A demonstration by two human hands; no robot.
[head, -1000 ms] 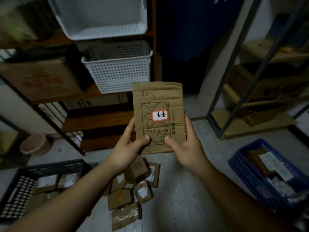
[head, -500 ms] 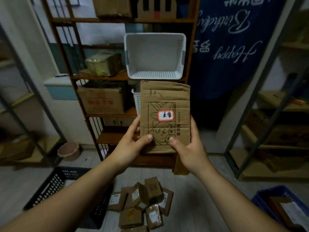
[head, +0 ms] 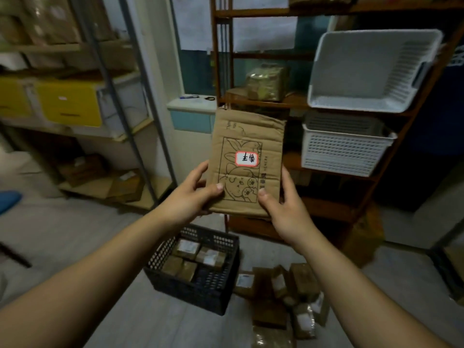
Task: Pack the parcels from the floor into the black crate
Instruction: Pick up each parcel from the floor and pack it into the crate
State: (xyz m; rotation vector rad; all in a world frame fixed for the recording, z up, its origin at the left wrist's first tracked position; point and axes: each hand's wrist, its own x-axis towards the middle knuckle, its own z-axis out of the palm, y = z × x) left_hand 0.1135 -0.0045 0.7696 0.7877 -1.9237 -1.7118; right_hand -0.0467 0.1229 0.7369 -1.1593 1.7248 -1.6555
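Standing before the wooden shelf point(head: 324, 209), I look down across a grey floor point(head: 75, 234) where the job appears partly done. The black crate point(head: 190, 292) sits on that floor below my arms, with several brown parcels point(head: 198, 257) already lying inside and, by my reckoning, room for more. Just beside it on the right, a loose heap of parcels point(head: 283, 295) lies on the floor, so I judge that more than half the packing is left. One flat brown parcel point(head: 247, 136) is held upright in front of the shelf, well above the crate. My left hand point(head: 190, 194) grips its lower left edge, thumb on the front. My right hand point(head: 283, 209) grips the lower right edge likewise. A small red-bordered label point(head: 246, 159) marks its middle.
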